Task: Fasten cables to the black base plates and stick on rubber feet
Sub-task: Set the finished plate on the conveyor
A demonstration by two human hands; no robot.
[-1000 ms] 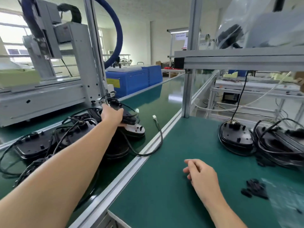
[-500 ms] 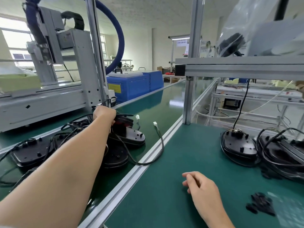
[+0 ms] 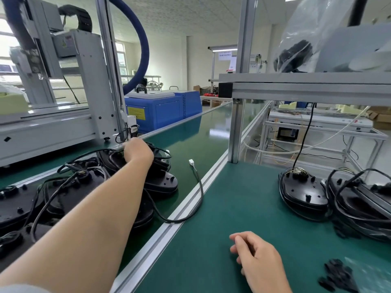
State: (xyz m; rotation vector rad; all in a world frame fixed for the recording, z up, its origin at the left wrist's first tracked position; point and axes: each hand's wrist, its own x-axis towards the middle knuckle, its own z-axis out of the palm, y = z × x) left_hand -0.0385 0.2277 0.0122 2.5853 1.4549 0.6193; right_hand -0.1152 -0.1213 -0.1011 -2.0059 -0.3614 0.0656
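Observation:
Several black base plates (image 3: 80,187) with loose black cables lie piled on the green conveyor at the left. My left hand (image 3: 137,153) reaches over the pile, its fingers curled down round the far edge of the top plate (image 3: 160,163); the fingertips are hidden. A cable (image 3: 200,193) with a white connector (image 3: 191,162) trails from the pile over the rail. My right hand (image 3: 258,259) rests on the green mat, loosely curled and holding nothing. More base plates (image 3: 304,193) with cables sit at the right. Small black rubber feet (image 3: 338,278) lie near my right hand.
An aluminium rail (image 3: 169,229) divides conveyor from bench. A metal post (image 3: 234,132) carries a shelf (image 3: 306,85) with a plastic bag (image 3: 296,39) on it. A grey gantry machine (image 3: 63,81) and a blue cabinet (image 3: 163,111) stand behind the conveyor. A clear bag (image 3: 372,271) lies by the feet.
My left hand has shifted a little to the left and farther back over the pile, onto the top plate's far edge. My right hand stays resting on the mat.

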